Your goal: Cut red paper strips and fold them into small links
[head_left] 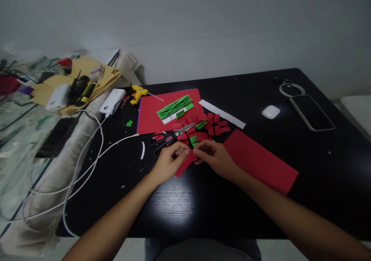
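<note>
Left hand [169, 161]: fingers curled, thumb and fingertips pinched on the near-left edge of a small red paper strip [185, 163], held low over the black table [179, 203]. Right hand [213, 156]: fingers bent inward, pinching the same strip from its other side; the two hands' fingertips nearly meet above it. Red paper strip: between both hands, slanting down toward the left wrist, its lower corner close to or on the table; contact cannot be told. Scissors [169, 137], black handles: just beyond the left hand, blades pointing away toward the right. Pile of folded red pieces [213, 126], with a few green ones mixed in: just beyond the right hand. Red sheet [259, 161]: flat on the table, immediately right of the right hand. Larger red sheet [150, 112]: beyond the scissors, carrying a bundle of green folded strips [174, 106]. White paper strip [222, 113]: beyond the pile. Yellow glue gun [138, 94]: far beyond the left hand. White power bank [112, 101] with cable: to the far left. Phone [312, 112] and white earbud case [271, 111]: well right of the right hand.
</note>
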`<control>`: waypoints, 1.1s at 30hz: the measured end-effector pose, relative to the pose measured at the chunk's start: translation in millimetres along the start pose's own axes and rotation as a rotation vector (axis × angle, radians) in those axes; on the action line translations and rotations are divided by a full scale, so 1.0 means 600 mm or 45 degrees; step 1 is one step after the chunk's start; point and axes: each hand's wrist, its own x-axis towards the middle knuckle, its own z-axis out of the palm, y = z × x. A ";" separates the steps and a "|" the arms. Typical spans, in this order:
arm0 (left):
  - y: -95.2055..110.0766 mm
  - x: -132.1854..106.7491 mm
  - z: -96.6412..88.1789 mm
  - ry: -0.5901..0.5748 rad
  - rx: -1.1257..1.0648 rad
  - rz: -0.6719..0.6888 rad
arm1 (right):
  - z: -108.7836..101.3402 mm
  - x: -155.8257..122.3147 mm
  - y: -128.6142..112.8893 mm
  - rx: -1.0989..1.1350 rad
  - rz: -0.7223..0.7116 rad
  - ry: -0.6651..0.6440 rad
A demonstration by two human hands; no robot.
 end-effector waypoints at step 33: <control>0.003 -0.001 0.003 0.093 0.062 0.092 | 0.001 0.001 0.004 0.035 0.004 0.022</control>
